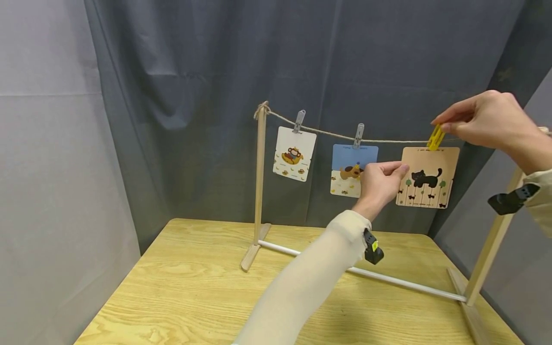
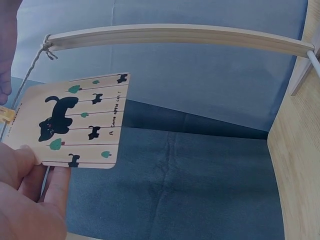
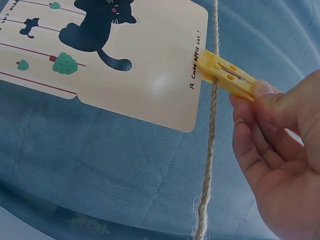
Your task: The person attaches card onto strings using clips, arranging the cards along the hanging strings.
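Note:
My right hand [image 1: 493,120] pinches a yellow clothespin [image 1: 437,137] between thumb and fingers. In the right wrist view the clothespin [image 3: 227,75] sits across the twine [image 3: 212,115], its tip on the top edge of a beige card [image 3: 150,80] with a black cat. My left hand [image 1: 381,183] pinches that card [image 1: 424,163] by its left edge. From the left wrist view, the thumb lies on the face of the cat card [image 2: 75,120] and fingers are behind it. The left hand partly covers a blue and cream dog card [image 1: 342,163].
A grey clothespin [image 1: 358,136] holds the dog card on the twine; another grey clothespin [image 1: 299,121] holds a white monkey card [image 1: 294,165]. The twine runs between wooden posts [image 1: 260,177], joined below by a white rod [image 1: 401,282], on a wooden table [image 1: 185,278]. Dark curtain [image 1: 207,120] hangs behind.

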`<action>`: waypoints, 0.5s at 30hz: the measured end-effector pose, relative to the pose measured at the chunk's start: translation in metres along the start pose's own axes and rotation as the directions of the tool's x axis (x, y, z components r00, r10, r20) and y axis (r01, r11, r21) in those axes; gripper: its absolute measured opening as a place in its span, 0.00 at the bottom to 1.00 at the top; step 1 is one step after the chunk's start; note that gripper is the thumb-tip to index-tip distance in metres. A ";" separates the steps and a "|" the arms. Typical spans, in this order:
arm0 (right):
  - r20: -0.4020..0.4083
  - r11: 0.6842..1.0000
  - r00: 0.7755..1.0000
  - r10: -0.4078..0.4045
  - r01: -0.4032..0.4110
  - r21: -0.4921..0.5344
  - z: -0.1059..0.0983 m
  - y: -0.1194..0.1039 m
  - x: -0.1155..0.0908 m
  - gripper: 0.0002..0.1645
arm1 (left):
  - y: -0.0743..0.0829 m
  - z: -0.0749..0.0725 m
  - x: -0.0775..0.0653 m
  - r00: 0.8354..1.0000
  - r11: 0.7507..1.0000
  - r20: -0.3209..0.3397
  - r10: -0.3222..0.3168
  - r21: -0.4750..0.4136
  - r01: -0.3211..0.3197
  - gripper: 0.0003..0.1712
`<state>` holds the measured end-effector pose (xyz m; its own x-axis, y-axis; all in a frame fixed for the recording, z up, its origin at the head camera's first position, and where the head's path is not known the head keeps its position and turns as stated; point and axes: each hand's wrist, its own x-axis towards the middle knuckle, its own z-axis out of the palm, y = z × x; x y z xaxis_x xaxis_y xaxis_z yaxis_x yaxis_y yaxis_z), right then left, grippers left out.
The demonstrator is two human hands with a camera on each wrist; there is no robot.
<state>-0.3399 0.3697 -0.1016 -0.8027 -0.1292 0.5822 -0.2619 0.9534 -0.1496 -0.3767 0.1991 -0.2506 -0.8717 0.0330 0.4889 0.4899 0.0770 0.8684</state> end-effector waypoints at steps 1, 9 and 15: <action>0.005 1.000 1.000 -0.002 0.002 -0.002 0.000 0.000 0.000 0.12 | 0.000 0.000 0.000 1.000 1.000 0.000 0.001 0.000 -0.001 0.08; 0.051 1.000 0.999 -0.015 0.016 -0.025 0.000 0.002 0.000 0.18 | 0.003 0.000 0.001 1.000 1.000 -0.006 0.000 0.004 0.000 0.09; 0.115 0.998 0.993 -0.034 0.041 -0.055 -0.001 0.003 0.001 0.23 | 0.002 -0.001 0.002 1.000 1.000 -0.007 -0.006 0.002 0.006 0.08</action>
<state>-0.3412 0.3729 -0.1007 -0.8493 -0.1921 0.4917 -0.2646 0.9609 -0.0818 -0.3775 0.1979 -0.2480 -0.8744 0.0257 0.4846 0.4850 0.0795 0.8709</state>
